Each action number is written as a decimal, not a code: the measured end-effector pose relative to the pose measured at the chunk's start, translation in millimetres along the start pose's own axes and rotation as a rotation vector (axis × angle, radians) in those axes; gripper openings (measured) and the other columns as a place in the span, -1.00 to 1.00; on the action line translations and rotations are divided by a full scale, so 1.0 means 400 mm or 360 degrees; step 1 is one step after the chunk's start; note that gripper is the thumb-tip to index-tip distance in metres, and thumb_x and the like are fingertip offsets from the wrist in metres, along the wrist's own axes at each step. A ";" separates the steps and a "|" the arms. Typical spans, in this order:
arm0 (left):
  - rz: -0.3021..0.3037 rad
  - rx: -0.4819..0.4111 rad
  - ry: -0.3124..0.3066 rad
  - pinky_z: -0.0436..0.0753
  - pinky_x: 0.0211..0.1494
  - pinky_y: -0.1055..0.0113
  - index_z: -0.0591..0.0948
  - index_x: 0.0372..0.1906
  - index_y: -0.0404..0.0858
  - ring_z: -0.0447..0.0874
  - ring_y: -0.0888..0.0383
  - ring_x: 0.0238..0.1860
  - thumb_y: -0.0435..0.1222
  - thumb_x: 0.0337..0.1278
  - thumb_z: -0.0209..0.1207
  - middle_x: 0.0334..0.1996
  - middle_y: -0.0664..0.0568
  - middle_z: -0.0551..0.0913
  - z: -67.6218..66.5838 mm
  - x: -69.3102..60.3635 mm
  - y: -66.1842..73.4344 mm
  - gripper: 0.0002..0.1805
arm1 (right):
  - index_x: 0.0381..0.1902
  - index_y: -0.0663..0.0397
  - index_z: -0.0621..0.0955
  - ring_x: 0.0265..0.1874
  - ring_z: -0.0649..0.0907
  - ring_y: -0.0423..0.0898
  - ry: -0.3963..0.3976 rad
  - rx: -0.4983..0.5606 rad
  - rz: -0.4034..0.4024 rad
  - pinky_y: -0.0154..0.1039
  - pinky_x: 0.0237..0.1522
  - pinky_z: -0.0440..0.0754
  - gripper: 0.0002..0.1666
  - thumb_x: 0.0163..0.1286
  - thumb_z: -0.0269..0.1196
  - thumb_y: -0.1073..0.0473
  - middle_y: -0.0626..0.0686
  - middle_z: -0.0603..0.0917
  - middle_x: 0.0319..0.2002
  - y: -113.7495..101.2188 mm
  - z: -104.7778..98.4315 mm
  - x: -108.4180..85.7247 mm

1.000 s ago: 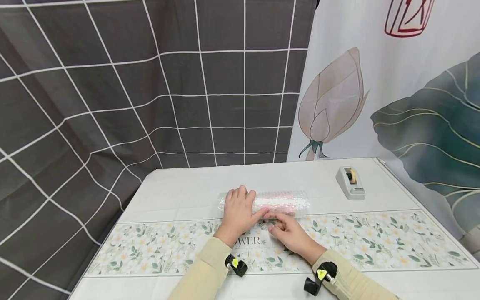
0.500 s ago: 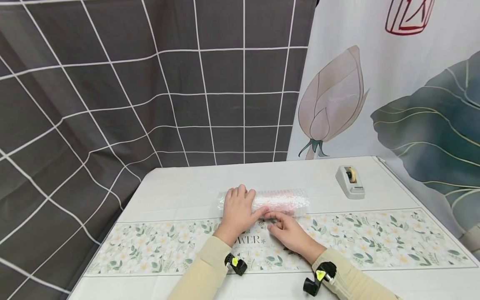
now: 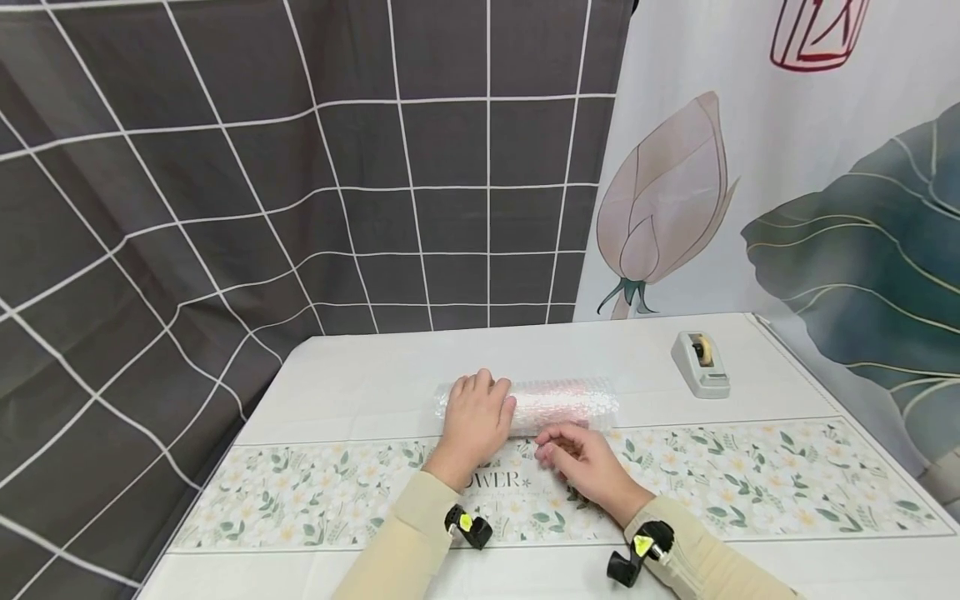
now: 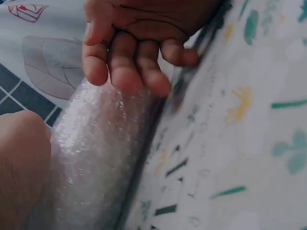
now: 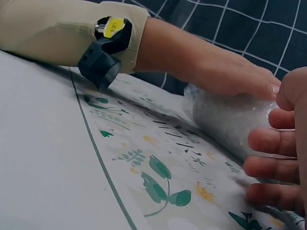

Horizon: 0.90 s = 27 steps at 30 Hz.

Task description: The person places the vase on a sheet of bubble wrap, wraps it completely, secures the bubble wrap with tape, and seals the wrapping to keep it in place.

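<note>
A cylinder-shaped bundle in clear bubble wrap [image 3: 566, 403] lies sideways on the table, with something pinkish showing through its right part. My left hand [image 3: 475, 421] holds its left part from above, fingers over the top and thumb along the near side. Just in front of the bundle's middle is my right hand [image 3: 581, 458], its fingers loosely bent with nothing between them. In the left wrist view the right hand's fingers [image 4: 125, 72] hang by the far end of the wrap. Whether they touch it I cannot tell.
A grey tape dispenser [image 3: 702, 367] with a roll of tape stands at the back right of the table. A floral printed band [image 3: 720, 479] runs across the white tablecloth [image 3: 360, 383]. A dark checked curtain [image 3: 450, 208] hangs behind.
My left thumb has lifted away from the right fingertips and drawn in beside the other fingers. The right hand's fingers have come off the wrap's near edge and loosened. The bundle stays put.
</note>
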<state>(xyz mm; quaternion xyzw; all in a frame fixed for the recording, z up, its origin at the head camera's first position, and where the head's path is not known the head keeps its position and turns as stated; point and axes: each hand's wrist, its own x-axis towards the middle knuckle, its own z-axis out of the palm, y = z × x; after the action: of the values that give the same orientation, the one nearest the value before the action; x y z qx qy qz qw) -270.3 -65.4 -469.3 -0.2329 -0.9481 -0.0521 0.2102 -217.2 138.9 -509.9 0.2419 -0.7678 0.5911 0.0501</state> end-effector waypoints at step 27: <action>-0.0073 -0.0527 -0.0206 0.47 0.21 0.00 0.68 0.18 -0.05 0.58 -0.06 0.09 -0.18 0.48 -0.21 0.13 0.05 0.69 -0.092 0.022 -0.075 -0.53 | 0.35 0.29 0.45 0.27 0.55 0.13 0.0168 -0.0224 0.0173 -0.04 0.28 0.52 -0.43 0.39 0.23 0.39 0.21 0.58 0.25 0.013 0.016 0.050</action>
<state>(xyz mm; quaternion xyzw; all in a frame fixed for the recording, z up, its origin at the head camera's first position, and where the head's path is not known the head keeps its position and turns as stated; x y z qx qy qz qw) -277.4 -95.7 -432.2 -0.2456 -0.9431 -0.1971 0.1064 -235.8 127.7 -509.0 0.1642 -0.8158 0.5494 0.0752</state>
